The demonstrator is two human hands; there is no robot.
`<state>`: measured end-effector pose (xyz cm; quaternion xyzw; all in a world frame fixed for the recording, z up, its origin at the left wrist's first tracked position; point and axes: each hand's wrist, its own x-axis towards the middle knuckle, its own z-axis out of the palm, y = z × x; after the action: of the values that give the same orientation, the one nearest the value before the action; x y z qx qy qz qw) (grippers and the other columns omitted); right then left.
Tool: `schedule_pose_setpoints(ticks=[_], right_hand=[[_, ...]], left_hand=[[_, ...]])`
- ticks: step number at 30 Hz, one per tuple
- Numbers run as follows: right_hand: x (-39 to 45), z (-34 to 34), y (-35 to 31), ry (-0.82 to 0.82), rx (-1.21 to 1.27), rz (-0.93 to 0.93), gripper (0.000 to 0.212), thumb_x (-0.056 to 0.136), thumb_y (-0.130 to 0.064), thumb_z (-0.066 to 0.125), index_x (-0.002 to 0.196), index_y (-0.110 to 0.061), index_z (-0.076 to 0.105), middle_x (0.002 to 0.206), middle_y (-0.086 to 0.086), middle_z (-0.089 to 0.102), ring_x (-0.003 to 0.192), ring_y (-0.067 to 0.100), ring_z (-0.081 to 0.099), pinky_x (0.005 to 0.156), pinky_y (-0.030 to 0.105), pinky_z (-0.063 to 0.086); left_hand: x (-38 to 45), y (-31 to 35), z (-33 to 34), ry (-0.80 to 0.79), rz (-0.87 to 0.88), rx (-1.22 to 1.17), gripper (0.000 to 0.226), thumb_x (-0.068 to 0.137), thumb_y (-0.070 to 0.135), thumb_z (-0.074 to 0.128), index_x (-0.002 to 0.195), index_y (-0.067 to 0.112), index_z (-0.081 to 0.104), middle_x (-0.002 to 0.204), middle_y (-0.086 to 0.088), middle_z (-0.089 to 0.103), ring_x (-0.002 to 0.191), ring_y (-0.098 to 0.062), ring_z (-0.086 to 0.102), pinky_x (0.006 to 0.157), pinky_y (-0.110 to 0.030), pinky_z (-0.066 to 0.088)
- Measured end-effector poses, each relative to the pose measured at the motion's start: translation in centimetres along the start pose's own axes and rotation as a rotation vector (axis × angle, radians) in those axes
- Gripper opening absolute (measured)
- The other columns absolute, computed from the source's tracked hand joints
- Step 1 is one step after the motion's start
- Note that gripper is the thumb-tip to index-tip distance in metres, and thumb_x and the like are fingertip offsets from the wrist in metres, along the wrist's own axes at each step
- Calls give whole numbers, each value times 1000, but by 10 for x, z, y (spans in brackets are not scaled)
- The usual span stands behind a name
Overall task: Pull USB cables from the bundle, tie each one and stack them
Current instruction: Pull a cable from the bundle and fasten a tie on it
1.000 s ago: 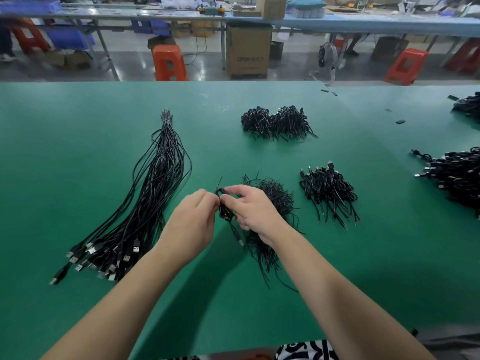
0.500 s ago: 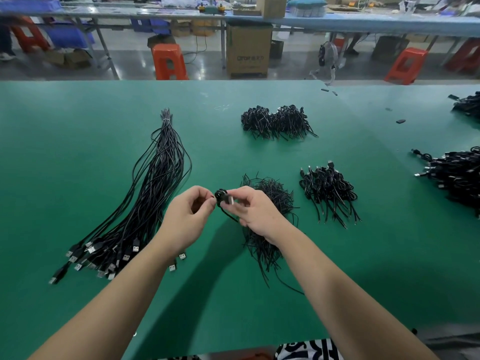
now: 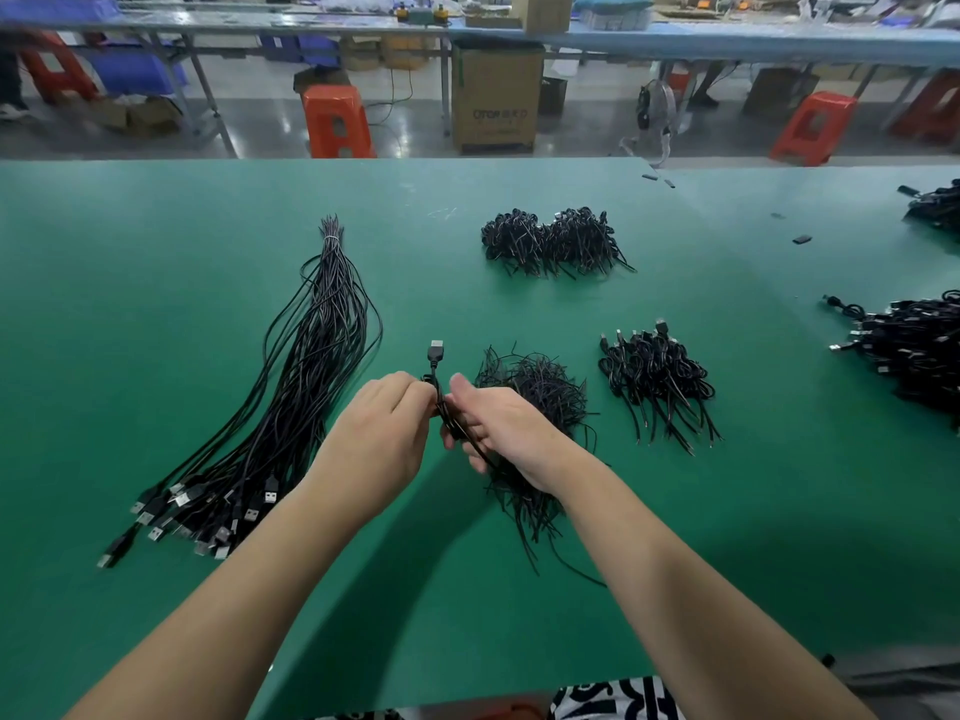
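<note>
A long bundle of black USB cables (image 3: 306, 387) lies on the green table (image 3: 130, 283) at the left, plugs fanned toward me. Between my hands I hold one black USB cable (image 3: 435, 356), folded into a short loop, its metal plug sticking up. My left hand (image 3: 379, 444) pinches the loop from the left. My right hand (image 3: 498, 428) grips its lower part from the right. Just behind my right hand lies a pile of tied cables (image 3: 540, 387).
More piles of tied black cables sit at centre right (image 3: 654, 376), at the back (image 3: 550, 241) and along the right edge (image 3: 914, 345). Beyond the table's far edge stand orange stools (image 3: 335, 122), a cardboard box (image 3: 496, 96) and another workbench.
The cable's plug now sticks up above my hands; before it lay hidden between my fingers. Both hands have shifted slightly toward me and closer together around the folded cable.
</note>
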<state>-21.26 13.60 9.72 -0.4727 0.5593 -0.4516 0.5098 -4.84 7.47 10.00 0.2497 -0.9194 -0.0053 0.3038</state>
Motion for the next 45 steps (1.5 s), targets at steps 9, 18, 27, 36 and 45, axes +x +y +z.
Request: schedule_pose_setpoints(ticks=[9,18,27,36,45], right_hand=[[-5,-3,-3,59,-283,-126,45,106,-42,43,76,-25,73,60,11,33,56,20,33,55,30,25],[-11,-11,0,-114,26,-90,28,104,-25,53,94,-22,79,87,-13,74,62,5,50,61,8,41],[-8,-22,9,-180,175,1,19,95,-22,66,109,-15,77,109,11,75,58,8,47,70,25,54],[-4,-30,16,65,144,121,3,88,-18,76,90,-17,79,99,12,77,50,6,45,57,22,51],[4,-100,12,579,-447,200,8,86,-26,77,80,-27,72,78,-6,74,59,11,64,65,28,59]], left_hand=[[-5,3,4,35,-217,-210,3,93,6,64,94,6,61,88,-1,58,70,-22,53,63,-34,45],[-14,3,8,215,-161,-218,15,94,21,64,89,7,63,88,2,56,74,-12,48,69,-18,37],[-15,-4,7,243,-178,-190,39,82,41,68,92,4,62,96,9,43,67,-13,44,65,-17,36],[-17,-12,34,102,-317,-225,32,91,42,61,103,13,61,99,11,46,73,-13,50,67,-31,46],[-50,-57,105,-393,-462,211,46,97,31,49,138,9,49,146,-18,45,136,-33,41,109,-47,33]])
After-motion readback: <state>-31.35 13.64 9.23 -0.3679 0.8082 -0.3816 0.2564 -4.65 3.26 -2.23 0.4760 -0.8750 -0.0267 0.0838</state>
